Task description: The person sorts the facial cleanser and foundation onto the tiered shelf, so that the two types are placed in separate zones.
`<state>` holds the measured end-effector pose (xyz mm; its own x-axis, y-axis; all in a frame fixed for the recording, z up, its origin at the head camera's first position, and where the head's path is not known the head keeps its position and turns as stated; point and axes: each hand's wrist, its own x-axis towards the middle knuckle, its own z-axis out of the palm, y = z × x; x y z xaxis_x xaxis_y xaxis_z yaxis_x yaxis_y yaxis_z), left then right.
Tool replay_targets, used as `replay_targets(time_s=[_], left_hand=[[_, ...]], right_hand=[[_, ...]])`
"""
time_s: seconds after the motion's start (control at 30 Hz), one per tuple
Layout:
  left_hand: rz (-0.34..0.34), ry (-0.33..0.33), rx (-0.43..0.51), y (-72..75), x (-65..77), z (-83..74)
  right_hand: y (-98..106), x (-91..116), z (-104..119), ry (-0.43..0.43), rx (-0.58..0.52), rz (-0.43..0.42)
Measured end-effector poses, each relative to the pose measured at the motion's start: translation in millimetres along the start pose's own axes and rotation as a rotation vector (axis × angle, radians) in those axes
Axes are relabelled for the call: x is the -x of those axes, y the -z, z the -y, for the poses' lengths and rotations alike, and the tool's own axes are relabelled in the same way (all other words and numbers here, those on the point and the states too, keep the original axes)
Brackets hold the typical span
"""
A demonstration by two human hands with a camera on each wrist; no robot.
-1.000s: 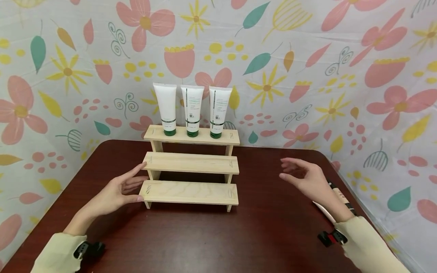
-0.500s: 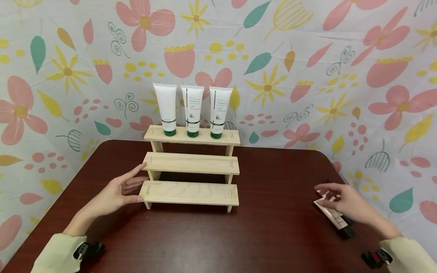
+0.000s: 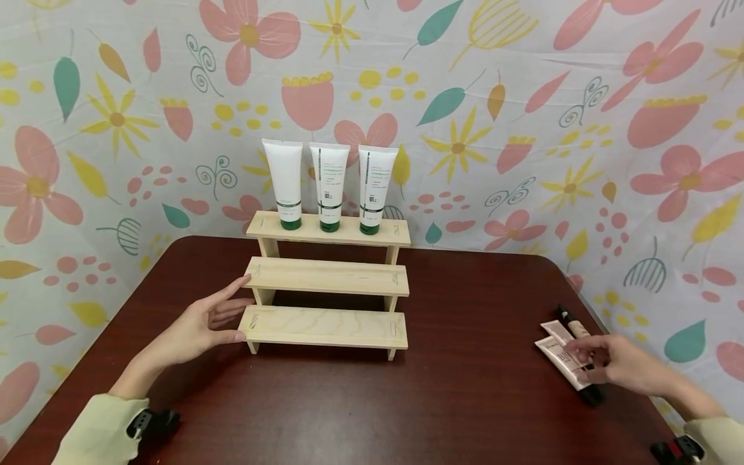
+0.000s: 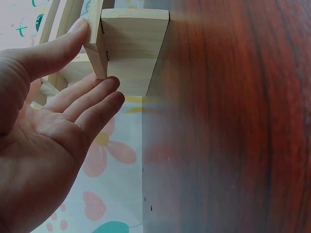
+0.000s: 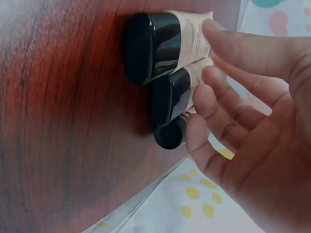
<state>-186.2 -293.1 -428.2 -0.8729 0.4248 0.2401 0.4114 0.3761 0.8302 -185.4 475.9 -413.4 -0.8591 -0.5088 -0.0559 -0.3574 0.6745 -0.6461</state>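
A three-tier wooden display stand sits on the table. My left hand rests at its left end, index fingertip at the middle tier and thumb at the lowest. In the left wrist view, the thumb touches the front board's edge and the fingers extend beneath. My right hand is over three beige, black-capped cosmetic tubes lying at the right. Its thumb touches the nearest tube, while loosely bent fingers reach over the middle tube and the slim far tube. The hand partly covers all three.
Upright on the top tier stand three white squeeze tubes with green caps: a left one, a middle one and a right one. The dark red table meets a flower-patterned cloth behind and at the sides.
My right hand has moved right and toward me, from beside the stand down to the beige tubes, which now show more. My left hand stays at the stand.
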Motion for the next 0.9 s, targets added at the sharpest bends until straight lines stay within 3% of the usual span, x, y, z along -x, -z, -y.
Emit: replay_targets(time_s=[0.4,0.7,0.9], left_hand=[[0.002,0.014,-0.015,0.4,-0.6,0.0],[0.002,-0.010,-0.015,2.0,-1.0,-0.4],[0.006,0.005,-0.010,1.0,-0.5,0.9]], right_hand=[[-1,-3,0,-0.067,0.005,0.012],[-6,-12,14,-0.104,-0.044,0.078],[-14,-18,22,-0.060,-0.034,0.078]])
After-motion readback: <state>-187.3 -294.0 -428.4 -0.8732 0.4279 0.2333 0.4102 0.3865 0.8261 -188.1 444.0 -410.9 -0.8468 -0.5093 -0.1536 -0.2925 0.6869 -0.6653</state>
